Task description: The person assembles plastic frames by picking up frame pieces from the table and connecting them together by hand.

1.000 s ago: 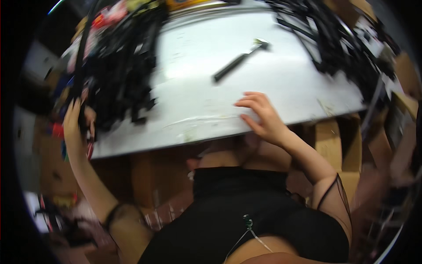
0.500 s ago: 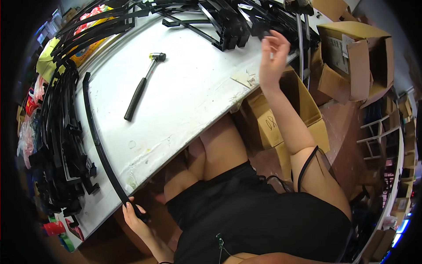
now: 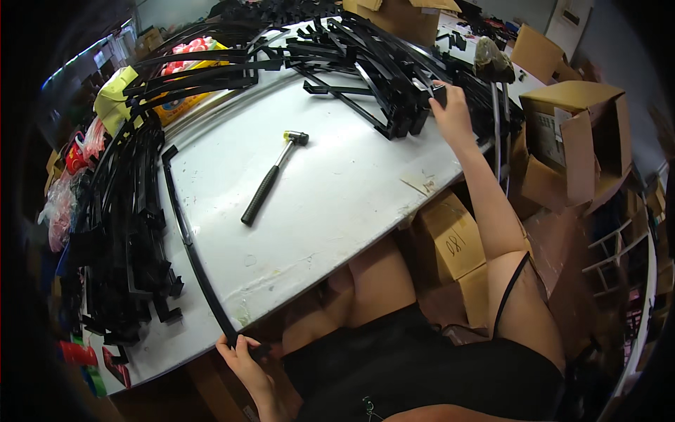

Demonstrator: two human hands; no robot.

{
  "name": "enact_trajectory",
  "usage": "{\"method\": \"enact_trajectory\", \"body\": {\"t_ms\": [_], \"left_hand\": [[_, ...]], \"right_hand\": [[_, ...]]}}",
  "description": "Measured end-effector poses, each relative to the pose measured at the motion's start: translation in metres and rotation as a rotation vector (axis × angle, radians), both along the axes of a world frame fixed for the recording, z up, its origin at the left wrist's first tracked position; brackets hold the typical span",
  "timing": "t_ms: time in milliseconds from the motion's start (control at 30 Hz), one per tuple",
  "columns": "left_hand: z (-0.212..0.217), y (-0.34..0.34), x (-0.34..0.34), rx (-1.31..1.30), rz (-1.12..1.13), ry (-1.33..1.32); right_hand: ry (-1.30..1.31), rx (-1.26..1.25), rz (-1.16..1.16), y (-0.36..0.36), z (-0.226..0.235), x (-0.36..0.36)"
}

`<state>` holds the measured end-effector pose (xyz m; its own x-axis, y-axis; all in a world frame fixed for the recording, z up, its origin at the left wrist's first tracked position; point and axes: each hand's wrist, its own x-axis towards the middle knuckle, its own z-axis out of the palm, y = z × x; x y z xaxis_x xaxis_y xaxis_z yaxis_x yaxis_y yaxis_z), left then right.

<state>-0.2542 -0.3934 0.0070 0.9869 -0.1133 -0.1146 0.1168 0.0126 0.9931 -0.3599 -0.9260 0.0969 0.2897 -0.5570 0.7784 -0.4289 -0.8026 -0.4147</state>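
Black bent strip, eight o'clock on the white table.
Left hand clamped on its overhanging near end, apparently to steady it; right hand touching stacked strips, two o'clock, grip unclear; double-faced mallet between, presumably handy.

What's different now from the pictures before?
The long black strip, its near end in the left hand, moved rightward past the left black pile onto the table. The right hand went from over the table forward and right to the right black pile, touching it; its grip is unclear. The hammer stayed on the table.
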Motion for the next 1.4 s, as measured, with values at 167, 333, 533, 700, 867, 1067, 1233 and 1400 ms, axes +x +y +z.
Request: {"method": "enact_trajectory", "body": {"t_ms": [167,333,533,700,867,1067,1233,1400], "left_hand": [[0.003,-0.005,0.001,0.019,-0.031,0.001],[0.001,-0.005,0.005,0.028,-0.043,-0.026],[0.007,-0.011,0.003,0.02,-0.054,-0.049],[-0.015,-0.001,0.011,0.058,-0.049,-0.114],[-0.019,0.001,0.013,0.069,-0.042,-0.123],[-0.014,-0.008,0.01,0.063,-0.021,-0.126],[-0.005,-0.006,0.01,0.14,-0.032,-0.068],[-0.012,-0.004,0.01,0.13,-0.027,-0.072]], "right_hand": [[0.022,-0.088,-0.029,-0.005,0.044,0.0],[0.168,-0.26,0.061,-0.011,0.054,0.005],[0.341,-0.028,0.265,-0.043,0.043,-0.01],[0.505,-0.106,0.062,-0.075,0.015,-0.017],[0.337,-0.313,-0.027,-0.075,0.001,-0.028],[0.023,-0.093,-0.146,-0.06,-0.042,-0.056],[0.209,0.119,-0.298,-0.11,-0.083,-0.032],[0.479,0.258,-0.413,-0.142,-0.087,-0.019]]}}
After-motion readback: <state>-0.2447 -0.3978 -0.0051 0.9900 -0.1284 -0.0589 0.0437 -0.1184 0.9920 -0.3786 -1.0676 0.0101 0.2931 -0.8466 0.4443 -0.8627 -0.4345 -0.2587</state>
